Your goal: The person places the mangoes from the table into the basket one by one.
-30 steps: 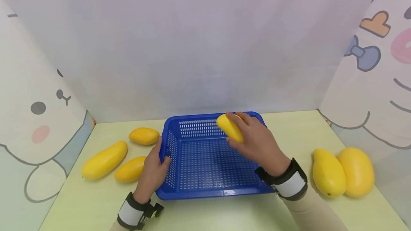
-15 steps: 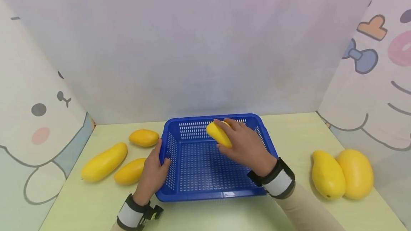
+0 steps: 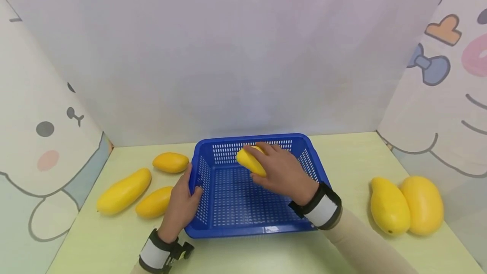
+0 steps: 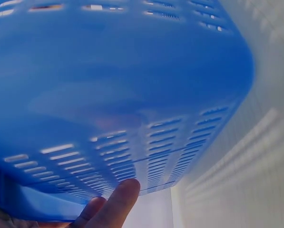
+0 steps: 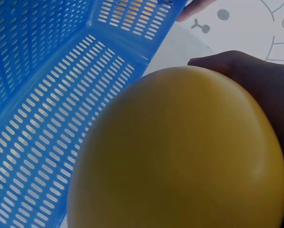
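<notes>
My right hand (image 3: 281, 172) grips a yellow mango (image 3: 250, 162) over the inside of a blue plastic basket (image 3: 243, 231). In the right wrist view the mango (image 5: 180, 152) fills much of the picture, with the basket's slotted wall (image 5: 37, 137) beside it. On the basket's left rim, my left hand (image 3: 181, 202) holds on with the thumb inside and the fingers outside. Fingertips (image 4: 122, 194) show against the slotted outer wall (image 4: 146, 137) in the left wrist view. No other mango is seen inside the basket. The right hand hides part of the held mango.
Left of the basket lie a long mango (image 3: 124, 191), a smaller mango (image 3: 170, 162) and another mango (image 3: 154, 202) partly behind the left hand. Two large mangoes, one pear-shaped (image 3: 389, 206) and one rounder (image 3: 422, 205), touch at the right. A pale wall (image 3: 243, 54) stands behind the table (image 3: 342, 151).
My right hand has carried the mango leftward and slightly lower, from the basket's right side to nearer its middle. The left hand has stayed on the rim.
</notes>
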The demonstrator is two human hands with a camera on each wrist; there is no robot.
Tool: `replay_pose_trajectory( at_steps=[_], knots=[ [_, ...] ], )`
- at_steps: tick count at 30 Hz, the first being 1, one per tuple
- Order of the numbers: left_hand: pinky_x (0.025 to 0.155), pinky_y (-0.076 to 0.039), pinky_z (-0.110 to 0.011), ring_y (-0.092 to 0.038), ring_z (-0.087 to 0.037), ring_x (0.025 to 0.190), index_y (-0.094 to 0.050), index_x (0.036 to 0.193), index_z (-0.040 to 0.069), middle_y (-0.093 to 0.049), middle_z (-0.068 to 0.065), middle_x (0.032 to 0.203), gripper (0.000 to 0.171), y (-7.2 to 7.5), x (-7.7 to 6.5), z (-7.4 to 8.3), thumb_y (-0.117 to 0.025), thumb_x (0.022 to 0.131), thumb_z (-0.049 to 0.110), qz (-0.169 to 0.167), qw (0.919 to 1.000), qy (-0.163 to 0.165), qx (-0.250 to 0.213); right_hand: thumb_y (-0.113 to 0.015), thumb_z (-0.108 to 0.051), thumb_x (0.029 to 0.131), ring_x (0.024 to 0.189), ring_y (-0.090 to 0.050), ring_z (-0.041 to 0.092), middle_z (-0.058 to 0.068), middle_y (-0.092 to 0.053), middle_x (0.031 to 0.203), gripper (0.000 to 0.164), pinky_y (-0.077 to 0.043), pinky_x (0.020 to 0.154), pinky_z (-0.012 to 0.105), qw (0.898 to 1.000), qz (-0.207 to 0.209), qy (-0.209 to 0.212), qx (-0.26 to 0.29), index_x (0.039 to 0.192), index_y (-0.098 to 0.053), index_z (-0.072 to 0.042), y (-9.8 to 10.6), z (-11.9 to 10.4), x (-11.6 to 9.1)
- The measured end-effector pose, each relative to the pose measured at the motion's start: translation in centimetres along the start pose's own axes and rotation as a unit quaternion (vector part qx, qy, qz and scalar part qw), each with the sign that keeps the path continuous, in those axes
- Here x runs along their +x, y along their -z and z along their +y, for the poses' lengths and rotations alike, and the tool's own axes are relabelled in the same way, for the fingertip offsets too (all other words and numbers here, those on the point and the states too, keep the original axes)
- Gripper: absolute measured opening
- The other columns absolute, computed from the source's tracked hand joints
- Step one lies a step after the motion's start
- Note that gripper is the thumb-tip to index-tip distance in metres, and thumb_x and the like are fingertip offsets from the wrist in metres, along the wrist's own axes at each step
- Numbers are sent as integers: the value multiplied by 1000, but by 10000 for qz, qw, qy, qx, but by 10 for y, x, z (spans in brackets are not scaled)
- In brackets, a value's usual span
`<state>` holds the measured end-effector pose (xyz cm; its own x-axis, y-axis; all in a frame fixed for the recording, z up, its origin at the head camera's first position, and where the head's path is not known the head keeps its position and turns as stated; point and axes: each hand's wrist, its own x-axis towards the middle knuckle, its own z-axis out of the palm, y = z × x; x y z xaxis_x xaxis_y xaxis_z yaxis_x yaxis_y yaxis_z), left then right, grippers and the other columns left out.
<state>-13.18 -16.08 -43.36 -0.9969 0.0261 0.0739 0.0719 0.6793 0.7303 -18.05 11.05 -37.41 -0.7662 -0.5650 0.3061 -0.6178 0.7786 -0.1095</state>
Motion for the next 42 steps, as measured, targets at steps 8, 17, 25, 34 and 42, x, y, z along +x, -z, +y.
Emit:
replay_pose_trajectory(
  at_steps=[8,17,25,34,42],
  knots=[
    [106,-26,-49,-22,-31,135,-8,150,10,-17,-15,152,67,2,1,1,-46,94,12,-25,9999,151,27,-64,-40,80,96,-51,20,7,-50,127,65,-50,75,32,9973,-118,679,-242,138,-40,-26,-7,-5,15],
    [105,-27,-50,-25,-32,135,-10,149,8,-19,-16,152,67,3,4,2,-47,93,13,-22,9999,93,68,-63,-42,81,103,-51,23,7,-49,130,66,-49,82,38,9939,-465,912,-423,140,-38,-27,-17,-9,21],
    [105,-27,-49,-24,-31,135,-10,149,9,-19,-16,152,67,3,4,2,-48,93,13,-32,9999,125,70,-63,-44,82,106,-51,23,6,-47,132,68,-48,85,39,9925,-517,978,-522,142,-35,-29,-22,-11,25],
    [104,-28,-50,-26,-33,134,-11,149,8,-20,-16,151,67,1,2,1,-48,94,13,-57,9998,164,46,-62,-46,82,109,-49,23,4,-46,132,69,-48,86,41,9900,-523,1210,-506,143,-33,-31,-28,-14,34],
    [104,-29,-50,-27,-33,134,-11,149,8,-21,-16,151,67,0,2,1,-49,93,14,-60,9998,168,88,-63,-44,82,105,-49,21,2,-48,129,67,-47,87,38,9890,-691,1250,-390,142,-35,-30,-33,-14,40]
  ],
)
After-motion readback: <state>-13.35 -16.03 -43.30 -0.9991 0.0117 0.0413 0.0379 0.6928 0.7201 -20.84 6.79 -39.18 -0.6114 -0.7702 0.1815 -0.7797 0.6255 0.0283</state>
